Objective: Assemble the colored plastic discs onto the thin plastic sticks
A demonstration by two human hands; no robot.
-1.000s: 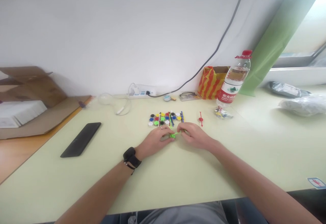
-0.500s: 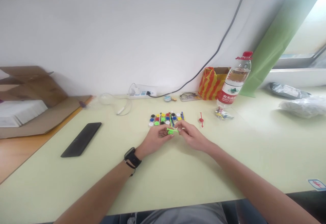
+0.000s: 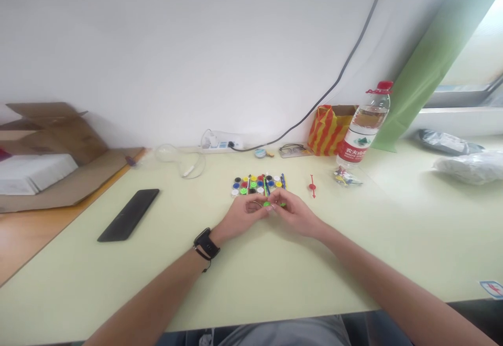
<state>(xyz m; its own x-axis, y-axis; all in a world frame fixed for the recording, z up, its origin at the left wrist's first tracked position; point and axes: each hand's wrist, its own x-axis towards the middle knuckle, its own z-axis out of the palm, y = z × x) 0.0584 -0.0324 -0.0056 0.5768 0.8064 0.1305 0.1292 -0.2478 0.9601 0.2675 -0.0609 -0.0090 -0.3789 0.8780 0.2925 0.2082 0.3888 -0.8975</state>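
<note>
My left hand [image 3: 244,214], with a black watch [image 3: 207,243] on its wrist, pinches a small green disc [image 3: 266,204]. My right hand [image 3: 294,213] meets it at the fingertips, closed on a thin green arrow [image 3: 283,205] whose length is mostly covered by the fingers. Whether disc and arrow are joined I cannot tell. Just beyond the hands lie several rows of coloured discs [image 3: 243,191] in black, white, yellow, red, blue and green, with thin arrow pieces among them. A red arrow with a round middle [image 3: 312,187] rests on the table to their right.
A black flat case [image 3: 129,215] lies on the left, near an open cardboard box [image 3: 84,149]. A water bottle [image 3: 363,126], a small bag of coloured pieces [image 3: 347,176] and a striped bag [image 3: 328,131] stand at the back right. A power strip [image 3: 222,144] sits by the wall.
My two hands have come together at the fingertips. The green arrow, earlier showing across the gap between them, has turned or slid into my right hand and is now mostly hidden.
</note>
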